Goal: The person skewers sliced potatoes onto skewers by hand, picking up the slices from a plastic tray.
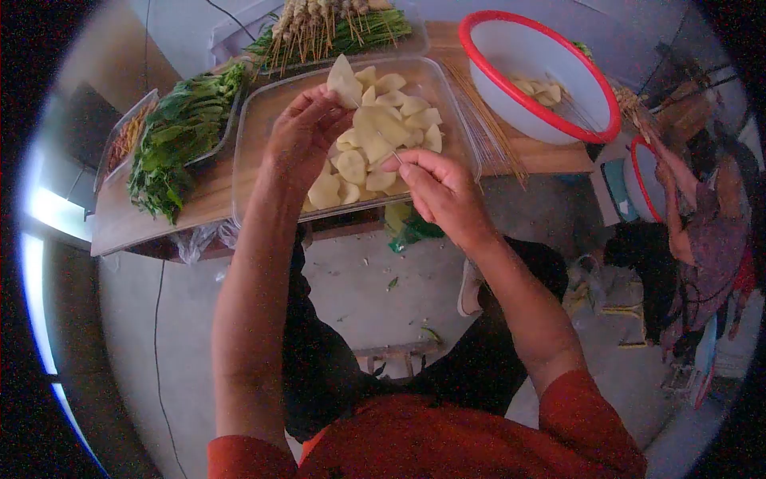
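Note:
My left hand (307, 128) pinches a pale potato slice (344, 82) between thumb and fingertips, raised above the far left part of the tray. My right hand (437, 190) closes on the end of a thin skewer (395, 156). At the skewer's far end is a larger potato slice (378, 130), which seems threaded on it. Beneath both hands, a clear plastic tray (259, 152) holds a heap of potato slices (351, 166). Bare skewers (487, 120) lie along the tray's right side.
Leafy greens (187, 120) fill a tray at left, beside a tray of small reddish items (128, 136). Loaded skewers (315, 28) lie at the back. A red-rimmed white basin (511, 88) holds more slices. At right, another person (702, 215) sits by a second basin (645, 180).

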